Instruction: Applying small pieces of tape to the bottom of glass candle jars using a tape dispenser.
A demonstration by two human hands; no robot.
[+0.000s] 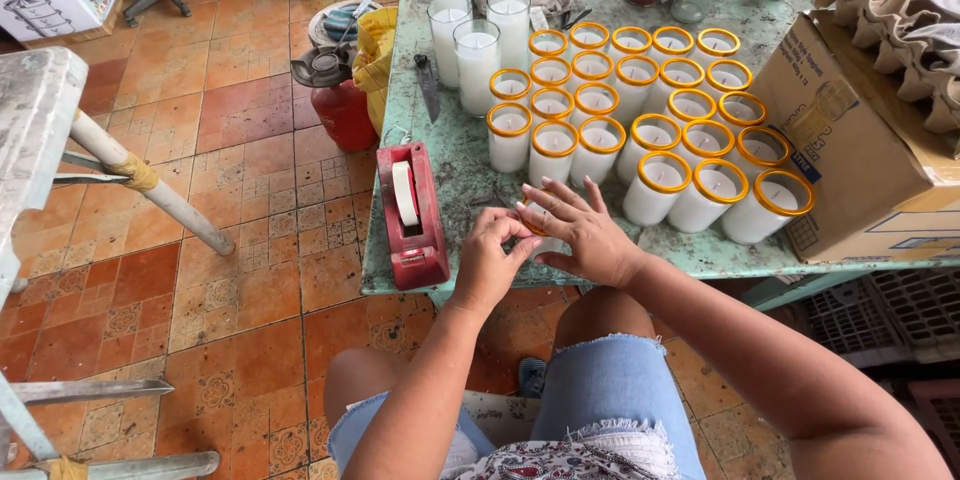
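Observation:
My left hand (490, 258) and my right hand (583, 230) meet at the front edge of a worn green table (455, 145). Together they grip a white candle in a glass (535, 215) with a yellow band, mostly hidden under my fingers. My right hand lies over its top with fingers spread. Just behind stand several white glass candles with yellow rims (655, 130) in rows. A red tape dispenser (412, 215) sits left of my left hand.
Taller plain white candles (476, 35) stand at the table's back left, with a knife (428, 85) beside them. A cardboard box (860, 155) fills the right side. A red gas canister (335, 95) and a yellow bag (375, 60) sit on the tiled floor.

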